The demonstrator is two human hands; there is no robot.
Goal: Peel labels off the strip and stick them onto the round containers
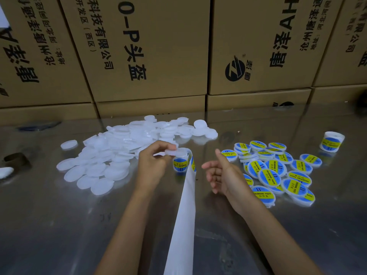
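Observation:
My left hand [154,162] pinches a plain white round container [172,152] at table centre, just above the top of the label strip [183,211]. The white strip runs from the bottom edge up to a curled end, where blue-and-yellow labels [180,164] show. My right hand [219,173] hovers to the right of the strip with its fingers loosely curled, and it holds nothing. A pile of unlabelled white containers [123,147] lies to the left. A pile of labelled containers [278,171] lies to the right.
A roll of labels [331,144] stands at the far right on the shiny metal table [59,225]. Stacked cardboard boxes [151,56] wall off the table's back. A dark ring-shaped object [16,158] and a white item [6,172] sit at the left edge.

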